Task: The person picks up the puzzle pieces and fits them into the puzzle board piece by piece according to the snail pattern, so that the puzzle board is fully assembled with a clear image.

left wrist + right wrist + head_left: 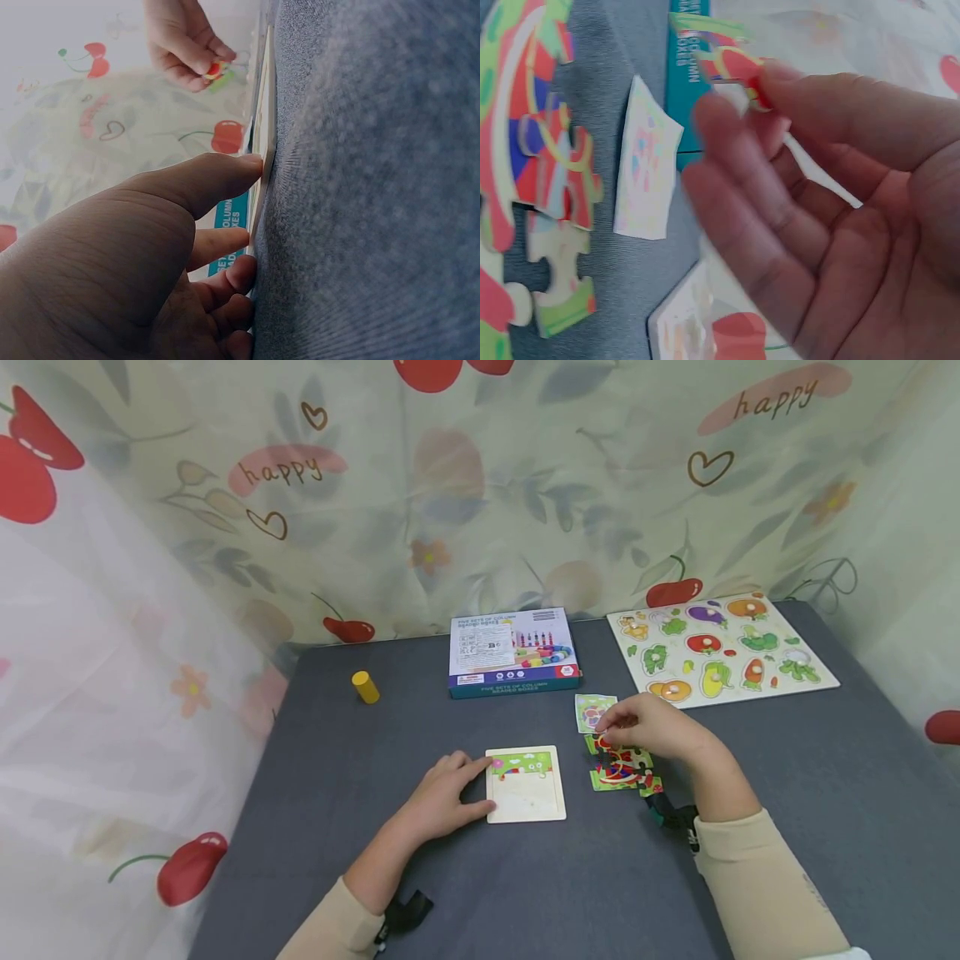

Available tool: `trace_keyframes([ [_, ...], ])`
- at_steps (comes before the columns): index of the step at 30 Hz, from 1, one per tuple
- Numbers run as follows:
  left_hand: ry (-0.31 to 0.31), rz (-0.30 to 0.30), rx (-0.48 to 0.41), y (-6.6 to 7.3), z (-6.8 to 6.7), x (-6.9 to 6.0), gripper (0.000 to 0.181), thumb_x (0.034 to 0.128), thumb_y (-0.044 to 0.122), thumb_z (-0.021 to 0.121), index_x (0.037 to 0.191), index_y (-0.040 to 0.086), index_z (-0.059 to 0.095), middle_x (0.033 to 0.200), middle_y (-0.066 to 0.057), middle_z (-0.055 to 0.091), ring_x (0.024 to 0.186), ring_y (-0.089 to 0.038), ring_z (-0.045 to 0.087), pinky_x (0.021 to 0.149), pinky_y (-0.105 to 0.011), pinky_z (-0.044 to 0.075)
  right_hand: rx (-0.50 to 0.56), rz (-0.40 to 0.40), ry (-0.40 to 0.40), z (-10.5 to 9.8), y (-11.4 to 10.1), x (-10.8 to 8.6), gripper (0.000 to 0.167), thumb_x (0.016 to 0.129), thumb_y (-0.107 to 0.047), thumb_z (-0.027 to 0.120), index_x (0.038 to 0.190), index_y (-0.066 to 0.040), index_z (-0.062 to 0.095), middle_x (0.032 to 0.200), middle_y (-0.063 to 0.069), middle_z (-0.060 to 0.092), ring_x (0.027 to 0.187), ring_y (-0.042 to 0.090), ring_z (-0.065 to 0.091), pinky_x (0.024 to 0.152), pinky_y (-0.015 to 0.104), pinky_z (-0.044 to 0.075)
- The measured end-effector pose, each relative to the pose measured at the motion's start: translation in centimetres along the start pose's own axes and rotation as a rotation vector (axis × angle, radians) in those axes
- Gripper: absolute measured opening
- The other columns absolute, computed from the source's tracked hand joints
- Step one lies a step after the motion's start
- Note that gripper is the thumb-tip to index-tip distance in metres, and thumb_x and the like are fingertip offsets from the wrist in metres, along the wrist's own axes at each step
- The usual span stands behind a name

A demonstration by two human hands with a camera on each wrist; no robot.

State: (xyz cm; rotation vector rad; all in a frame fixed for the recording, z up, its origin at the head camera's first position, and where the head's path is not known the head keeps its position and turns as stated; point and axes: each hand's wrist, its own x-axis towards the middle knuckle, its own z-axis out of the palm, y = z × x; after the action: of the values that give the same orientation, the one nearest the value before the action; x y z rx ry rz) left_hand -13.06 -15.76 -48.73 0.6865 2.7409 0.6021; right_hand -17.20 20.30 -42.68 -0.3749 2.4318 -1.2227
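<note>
My left hand (441,800) rests at the left side of a pale wooden puzzle tray (525,799), thumb and index finger touching its edge. A strip of green, patterned puzzle pieces (532,763) lies along the top of the tray. Between thumb and fingers, my right hand (660,725) pinches a puzzle piece (727,60) coloured green, red and yellow, lifted off the table. Below that hand lie loose puzzle pieces (618,777), several of them partly joined. A small picture card (590,707) sits just beyond, partly covered by the right fingers.
A bead-set box (513,652) stands at the back middle. To its right lies a white board with vegetable pictures (727,652). A yellow cylinder (365,687) is at the back left. Printed curtains (480,510) hang behind the grey table (315,877).
</note>
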Motion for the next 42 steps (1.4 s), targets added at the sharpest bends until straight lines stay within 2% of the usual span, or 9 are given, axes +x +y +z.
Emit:
trace_keyframes([
  [3, 0.002, 0.003, -0.002, 0.1, 0.0, 0.0, 0.073, 0.0923, 0.048, 0.074, 0.154, 0.017, 0.050, 0.105, 0.001, 0.050, 0.089, -0.015, 0.042, 0.076, -0.034, 0.038, 0.053, -0.015, 0.029, -0.5, -0.5, -0.4, 0.018, 0.097, -0.010, 0.069, 0.110, 0.002, 0.074, 0.091, 0.012, 0.073, 0.085, 0.033, 0.068, 0.077, 0.042, 0.056],
  [8, 0.005, 0.009, -0.009, 0.2, -0.2, -0.1, 0.071, 0.0924, 0.046, 0.075, 0.153, 0.016, 0.051, 0.104, 0.001, 0.050, 0.089, -0.016, 0.042, 0.076, -0.035, 0.037, 0.111, -0.078, 0.089, -0.9, -1.2, -1.0, 0.019, 0.098, -0.011, 0.070, 0.111, 0.002, 0.074, 0.096, 0.011, 0.075, 0.088, 0.034, 0.072, 0.077, 0.034, 0.057],
  [15, 0.001, 0.001, -0.013, 0.2, -0.1, -0.1, 0.072, 0.0927, 0.047, 0.074, 0.153, 0.017, 0.051, 0.106, 0.000, 0.051, 0.089, -0.016, 0.042, 0.077, -0.035, 0.038, 0.137, -0.165, 0.169, -1.0, -2.2, -1.7, 0.014, 0.096, -0.011, 0.073, 0.107, -0.003, 0.075, 0.096, 0.011, 0.071, 0.083, 0.022, 0.069, 0.077, 0.034, 0.056],
  [19, -0.002, 0.003, -0.014, 0.2, -0.1, -0.1, 0.072, 0.0927, 0.048, 0.074, 0.154, 0.017, 0.051, 0.102, 0.001, 0.049, 0.088, -0.016, 0.042, 0.075, -0.035, 0.037, 0.197, -0.204, 0.194, -0.8, -3.2, -2.4, 0.015, 0.097, -0.009, 0.072, 0.108, 0.001, 0.072, 0.099, 0.014, 0.070, 0.083, 0.024, 0.068, 0.076, 0.031, 0.055],
  [27, -0.003, 0.009, -0.010, 0.1, -0.1, -0.1, 0.072, 0.0929, 0.048, 0.074, 0.154, 0.018, 0.050, 0.101, 0.003, 0.048, 0.087, -0.015, 0.042, 0.074, -0.034, 0.037, 0.305, -0.311, 0.204, 0.0, -5.7, -3.6, 0.015, 0.099, -0.003, 0.066, 0.111, 0.006, 0.067, 0.102, 0.014, 0.069, 0.087, 0.017, 0.068, 0.079, 0.027, 0.056],
  [32, 0.001, 0.012, -0.008, 0.0, 0.0, -0.1, 0.071, 0.0930, 0.047, 0.074, 0.153, 0.017, 0.051, 0.102, 0.002, 0.048, 0.087, -0.015, 0.042, 0.075, -0.034, 0.037, 0.335, -0.385, 0.180, 0.9, -6.8, -3.9, 0.014, 0.100, -0.002, 0.065, 0.112, 0.005, 0.067, 0.106, 0.014, 0.070, 0.094, 0.021, 0.070, 0.083, 0.029, 0.056],
  [38, 0.004, 0.012, -0.006, -0.1, 0.1, 0.0, 0.071, 0.0928, 0.047, 0.074, 0.153, 0.017, 0.051, 0.101, 0.003, 0.047, 0.087, -0.015, 0.042, 0.074, -0.034, 0.036, 0.370, -0.354, 0.142, 2.3, -7.9, -3.6, 0.011, 0.104, -0.003, 0.059, 0.112, 0.004, 0.061, 0.099, 0.019, 0.065, 0.086, 0.030, 0.069, 0.080, 0.033, 0.058],
  [42, 0.004, 0.005, -0.006, 0.0, 0.0, 0.0, 0.071, 0.0925, 0.047, 0.074, 0.153, 0.017, 0.052, 0.101, 0.003, 0.047, 0.088, -0.016, 0.042, 0.074, -0.035, 0.036, 0.411, -0.309, 0.144, 3.5, -8.3, -3.3, 0.015, 0.104, -0.007, 0.060, 0.114, 0.005, 0.060, 0.095, 0.020, 0.064, 0.078, 0.030, 0.070, 0.076, 0.035, 0.059],
])
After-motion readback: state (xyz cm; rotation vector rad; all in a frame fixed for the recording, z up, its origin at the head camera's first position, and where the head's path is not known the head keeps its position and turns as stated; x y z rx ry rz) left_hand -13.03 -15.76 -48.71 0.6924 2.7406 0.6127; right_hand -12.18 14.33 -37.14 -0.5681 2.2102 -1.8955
